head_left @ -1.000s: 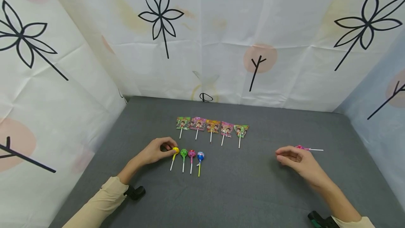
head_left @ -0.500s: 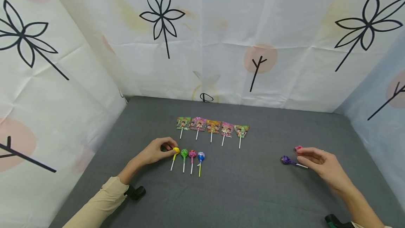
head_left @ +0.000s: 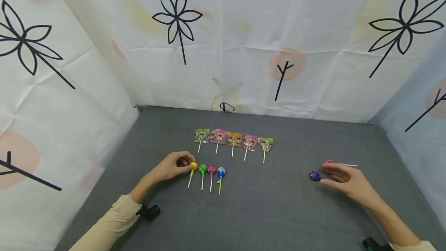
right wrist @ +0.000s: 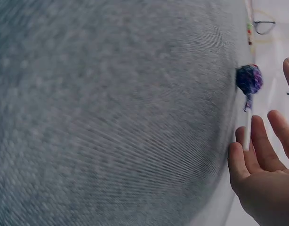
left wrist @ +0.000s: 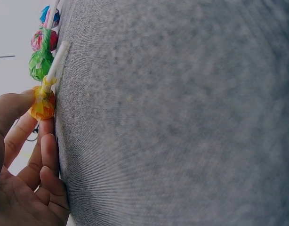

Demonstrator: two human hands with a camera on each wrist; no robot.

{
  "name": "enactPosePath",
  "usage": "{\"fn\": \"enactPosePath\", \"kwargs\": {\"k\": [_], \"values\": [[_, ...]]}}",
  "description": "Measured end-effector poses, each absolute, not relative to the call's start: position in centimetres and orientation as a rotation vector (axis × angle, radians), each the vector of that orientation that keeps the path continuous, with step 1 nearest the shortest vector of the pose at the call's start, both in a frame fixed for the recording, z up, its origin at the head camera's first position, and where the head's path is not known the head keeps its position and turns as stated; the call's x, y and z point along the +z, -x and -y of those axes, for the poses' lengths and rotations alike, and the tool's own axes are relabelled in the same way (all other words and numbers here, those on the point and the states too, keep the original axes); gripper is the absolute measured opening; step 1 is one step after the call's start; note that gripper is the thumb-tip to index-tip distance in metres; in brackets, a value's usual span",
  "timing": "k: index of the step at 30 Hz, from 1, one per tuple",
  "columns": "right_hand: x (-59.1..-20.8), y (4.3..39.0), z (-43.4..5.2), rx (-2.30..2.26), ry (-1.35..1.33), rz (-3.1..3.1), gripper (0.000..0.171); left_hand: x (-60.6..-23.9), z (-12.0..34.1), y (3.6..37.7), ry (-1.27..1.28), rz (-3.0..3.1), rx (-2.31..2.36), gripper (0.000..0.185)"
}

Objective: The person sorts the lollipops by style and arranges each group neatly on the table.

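My left hand (head_left: 175, 164) pinches the head of a yellow lollipop (head_left: 193, 165), whose white stick angles toward me. Right of it, in a row, lie a green lollipop (head_left: 203, 168), a pink one and a blue lollipop (head_left: 221, 172). In the left wrist view, thumb and fingertips are on the yellow wrapper (left wrist: 42, 104). My right hand (head_left: 352, 183) hovers by a purple lollipop (head_left: 315, 176), fingers spread and holding nothing; the head view hides most of its stick, which the right wrist view shows near the fingers. Behind that hand lies another pink lollipop (head_left: 329, 162), partly covered.
Several flat-packed lollipops, among them an orange packet (head_left: 235, 139), form a row farther back on the grey tabletop (head_left: 265, 212). White printed cloth (head_left: 244, 30) walls the table at the back and both sides.
My right hand moved right and toward me, uncovering the purple lollipop, then slid slightly back left with its fingers spread wider. The left hand stayed on the yellow lollipop.
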State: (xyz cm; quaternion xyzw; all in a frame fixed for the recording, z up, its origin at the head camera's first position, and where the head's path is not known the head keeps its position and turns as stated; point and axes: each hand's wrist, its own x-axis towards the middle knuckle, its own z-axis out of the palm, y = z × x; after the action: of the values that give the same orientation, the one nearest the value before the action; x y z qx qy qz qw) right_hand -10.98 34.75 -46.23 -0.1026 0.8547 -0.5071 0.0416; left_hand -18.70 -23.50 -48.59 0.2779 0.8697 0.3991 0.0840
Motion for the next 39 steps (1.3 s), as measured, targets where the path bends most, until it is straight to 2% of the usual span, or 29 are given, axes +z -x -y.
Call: {"fn": "enactPosePath", "kwargs": {"k": [12,23,33,39], "values": [[-46.7,11.7,-33.4,-1.337,0.338,-2.761,0.048,-48.7,23.5,18.7,-0.827,-2.594,1.193,0.012],[-47.1,12.0,-32.9,-1.285,0.431,-2.848,0.024,-48.5,23.4,18.8,-0.806,-2.591,1.175,0.013],[-47.1,11.9,-32.9,-1.304,0.348,-2.842,0.025,-48.6,23.4,18.8,-0.805,-2.589,1.184,0.012],[-47.1,11.6,-32.9,-1.477,0.289,-2.741,0.029,-48.7,23.5,18.7,-0.814,-2.597,1.183,0.012]]}}
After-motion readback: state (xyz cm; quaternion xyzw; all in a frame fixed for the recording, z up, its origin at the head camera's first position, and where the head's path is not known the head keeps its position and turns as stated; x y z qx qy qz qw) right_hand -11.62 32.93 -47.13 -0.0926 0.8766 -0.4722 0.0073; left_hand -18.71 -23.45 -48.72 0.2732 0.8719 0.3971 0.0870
